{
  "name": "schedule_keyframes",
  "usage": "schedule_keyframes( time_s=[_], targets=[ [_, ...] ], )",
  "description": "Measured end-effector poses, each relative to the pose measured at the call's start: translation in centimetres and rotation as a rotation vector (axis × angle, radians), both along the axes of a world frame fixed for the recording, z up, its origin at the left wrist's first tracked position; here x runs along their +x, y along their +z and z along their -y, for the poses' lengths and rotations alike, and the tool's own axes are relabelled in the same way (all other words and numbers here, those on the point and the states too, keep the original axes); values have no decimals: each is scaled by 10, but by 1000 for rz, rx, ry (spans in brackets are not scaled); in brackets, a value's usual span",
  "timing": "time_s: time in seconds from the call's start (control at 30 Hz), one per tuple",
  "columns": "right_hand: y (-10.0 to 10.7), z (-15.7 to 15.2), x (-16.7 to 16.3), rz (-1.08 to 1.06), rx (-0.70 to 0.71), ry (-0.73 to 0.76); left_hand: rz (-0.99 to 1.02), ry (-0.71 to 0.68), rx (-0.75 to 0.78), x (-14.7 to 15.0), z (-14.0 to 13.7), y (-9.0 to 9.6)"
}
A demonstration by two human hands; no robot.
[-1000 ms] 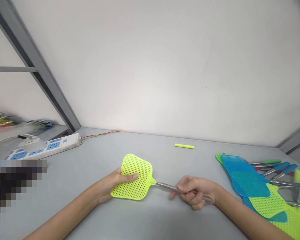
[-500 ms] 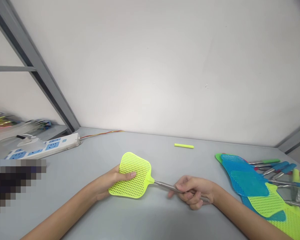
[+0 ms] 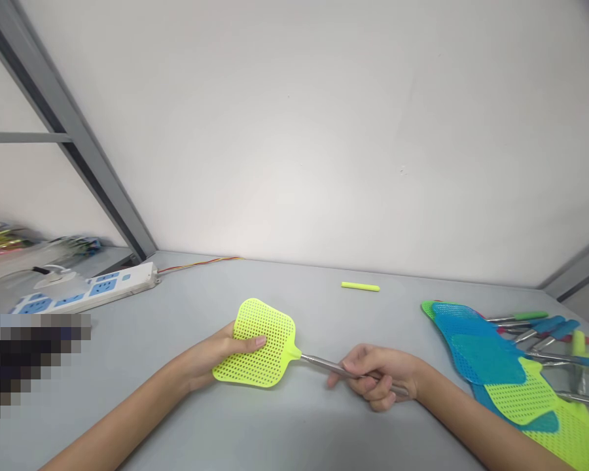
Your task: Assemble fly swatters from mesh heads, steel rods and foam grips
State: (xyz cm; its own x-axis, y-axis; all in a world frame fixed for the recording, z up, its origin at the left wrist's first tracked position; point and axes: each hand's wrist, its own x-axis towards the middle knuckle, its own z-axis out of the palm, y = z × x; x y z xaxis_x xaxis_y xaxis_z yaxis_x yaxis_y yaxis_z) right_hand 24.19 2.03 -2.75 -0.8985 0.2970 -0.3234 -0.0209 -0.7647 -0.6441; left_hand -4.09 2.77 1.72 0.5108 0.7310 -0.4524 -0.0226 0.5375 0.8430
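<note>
A yellow fly swatter [image 3: 269,333] with a perforated square head is held between both hands above the grey table. My left hand [image 3: 220,353] grips the head from its left side, thumb lying on top and the other fingers hidden beneath. Around the metal rod on the right, the fingers of my right hand [image 3: 375,376] are wrapped; the rod's bare end shows past them near the wrist. Farther back on the table lies a yellow handle sleeve [image 3: 360,286], apart from both hands.
Several fly swatters with blue [image 3: 485,353], yellow and green heads lie piled at the right, handles pointing right. A white power strip [image 3: 122,280] with a plug in it sits at the left, near a grey metal frame post [image 3: 93,157]. A white wall [image 3: 294,144] rises behind the table.
</note>
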Motion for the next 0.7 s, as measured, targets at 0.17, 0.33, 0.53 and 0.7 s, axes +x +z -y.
schedule_keyframes(
  time_s=[0.17,0.33,0.53,0.7],
  targets=[
    [0,0,-1,6,5,-3,4,-1,6,-1,-1,-2],
    [1,1,-1,5,5,-5,13,31,-26,1,-1,1],
    [0,1,-1,7,10,-13,30,138,-106,3,-1,2],
    [0,1,-1,7,4,-16,65,172,-163,3,-2,3]
  ],
)
